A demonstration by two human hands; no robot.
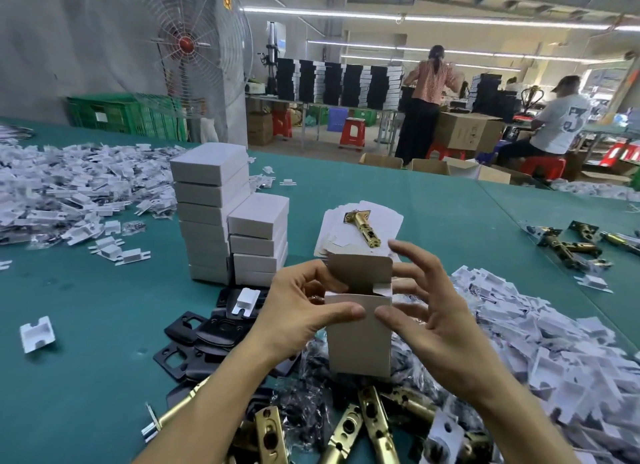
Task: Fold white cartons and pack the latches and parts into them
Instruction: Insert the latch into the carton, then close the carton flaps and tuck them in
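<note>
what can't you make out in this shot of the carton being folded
Head view:
- carton inside: hidden by its front wall.
- right hand grip behind the carton: hidden by the carton.
- brass latches: cut off by bottom edge.
- bagged parts: blurred, contents unclear.

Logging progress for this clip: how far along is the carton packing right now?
Done: two stacks of closed white cartons stand on the green table. In hand: the left hand and right hand hold one carton upright, top flap open; its contents are hidden. Left: flat blanks with a brass latch on top, plus loose latches and black plates nearby.
</note>
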